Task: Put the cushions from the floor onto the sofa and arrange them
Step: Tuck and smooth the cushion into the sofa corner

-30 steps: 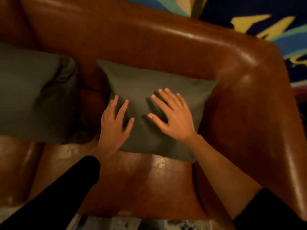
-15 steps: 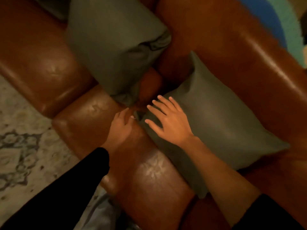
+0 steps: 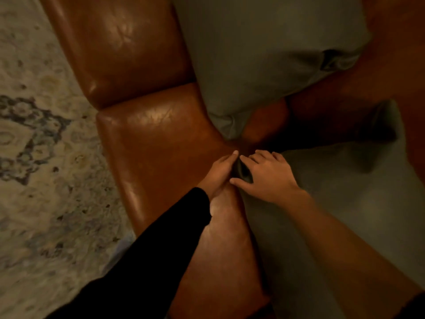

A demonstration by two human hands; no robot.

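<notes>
Two grey-green cushions lie on the brown leather sofa (image 3: 147, 139). The nearer cushion (image 3: 333, 203) fills the lower right, against the backrest. The second cushion (image 3: 253, 56) sits at the top, its corner pointing down toward my hands. My right hand (image 3: 266, 176) rests on the near cushion's corner, fingers curled over its edge and pinching the fabric. My left hand (image 3: 218, 173) presses against the same corner from the seat side, its fingers tucked at the fabric edge. Whether the left hand actually grips the fabric is hidden.
A pale patterned rug (image 3: 41, 157) covers the floor to the left of the sofa's front edge. The seam between two seat cushions (image 3: 142, 95) runs across the upper middle. The sofa backrest (image 3: 402, 77) rises at the right.
The view has swung further left and closer. Both hands slid from the cushion's face to its corner, and the right hand's fingers curled onto the fabric edge.
</notes>
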